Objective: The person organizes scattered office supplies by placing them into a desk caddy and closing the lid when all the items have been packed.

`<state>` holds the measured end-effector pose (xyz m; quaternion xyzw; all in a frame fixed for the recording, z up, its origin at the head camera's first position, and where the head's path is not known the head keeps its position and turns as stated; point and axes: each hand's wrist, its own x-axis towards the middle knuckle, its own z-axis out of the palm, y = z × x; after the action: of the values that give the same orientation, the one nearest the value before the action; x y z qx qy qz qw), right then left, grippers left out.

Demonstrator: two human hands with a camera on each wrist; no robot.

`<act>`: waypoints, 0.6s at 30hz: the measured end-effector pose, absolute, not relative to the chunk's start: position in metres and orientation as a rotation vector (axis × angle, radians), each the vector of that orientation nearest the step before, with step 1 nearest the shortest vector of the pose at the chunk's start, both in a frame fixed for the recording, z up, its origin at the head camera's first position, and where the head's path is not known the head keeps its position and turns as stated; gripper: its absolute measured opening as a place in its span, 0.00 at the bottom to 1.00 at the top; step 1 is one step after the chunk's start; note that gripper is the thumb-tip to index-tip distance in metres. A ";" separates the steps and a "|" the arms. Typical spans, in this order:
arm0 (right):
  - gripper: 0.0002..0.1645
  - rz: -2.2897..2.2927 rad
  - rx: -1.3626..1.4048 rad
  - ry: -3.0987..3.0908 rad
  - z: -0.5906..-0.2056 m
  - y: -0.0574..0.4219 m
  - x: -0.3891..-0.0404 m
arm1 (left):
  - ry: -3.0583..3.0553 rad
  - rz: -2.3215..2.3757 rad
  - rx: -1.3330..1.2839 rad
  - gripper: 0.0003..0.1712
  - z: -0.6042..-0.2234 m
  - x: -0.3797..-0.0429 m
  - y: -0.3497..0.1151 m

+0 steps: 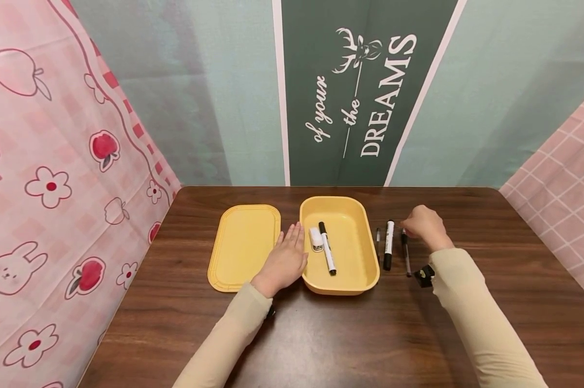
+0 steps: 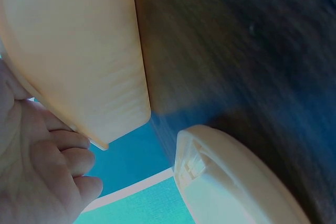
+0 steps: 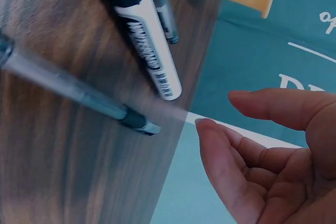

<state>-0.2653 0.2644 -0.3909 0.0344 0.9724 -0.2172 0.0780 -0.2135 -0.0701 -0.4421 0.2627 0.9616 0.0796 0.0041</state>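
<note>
My left hand [image 1: 286, 260] rests with straight fingers on the left rim of a yellow plastic box [image 1: 352, 242]; in the left wrist view, its fingers lie along the box's edge. Inside the box are a black-and-white whiteboard marker [image 1: 328, 251] and a small white item with dark print [image 1: 316, 239]. My right hand [image 1: 424, 223] hovers by the far end of a clear-barrelled pen [image 1: 407, 256]. In the right wrist view, thumb and forefinger [image 3: 218, 156] are apart with nothing between them. Left of that pen lie another whiteboard marker [image 1: 389, 245] and a second pen [image 1: 378, 242].
A flat yellow lid [image 1: 245, 248] lies on the brown wooden table [image 1: 301, 345], left of the box. Behind the table hangs a green printed curtain [image 1: 243, 97]; a pink patterned cloth [image 1: 54, 226] hangs at the left, and a pink checked one [image 1: 563, 178] at the right.
</note>
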 end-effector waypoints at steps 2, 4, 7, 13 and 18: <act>0.25 -0.631 0.123 2.906 -0.392 0.266 -0.264 | 3.015 0.248 0.824 0.35 -0.442 -0.213 -0.070; 0.25 -0.612 0.144 2.898 -0.394 0.267 -0.263 | 3.017 0.254 0.825 0.35 -0.442 -0.213 -0.070; 0.26 -0.600 0.187 2.874 -0.397 0.269 -0.264 | 3.019 0.261 0.825 0.35 -0.442 -0.213 -0.070; 0.25 -0.612 0.242 2.846 -0.407 0.272 -0.264 | 3.020 0.258 0.825 0.35 -0.443 -0.213 -0.070; 0.23 -0.608 0.272 2.836 -0.416 0.272 -0.264 | 3.021 0.257 0.830 0.35 -0.443 -0.213 -0.070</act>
<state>-0.2635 0.2721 -0.4157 0.0928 0.9672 -0.2073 0.1141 -0.2132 -0.0702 -0.4433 0.2639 0.9611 0.0818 -0.0010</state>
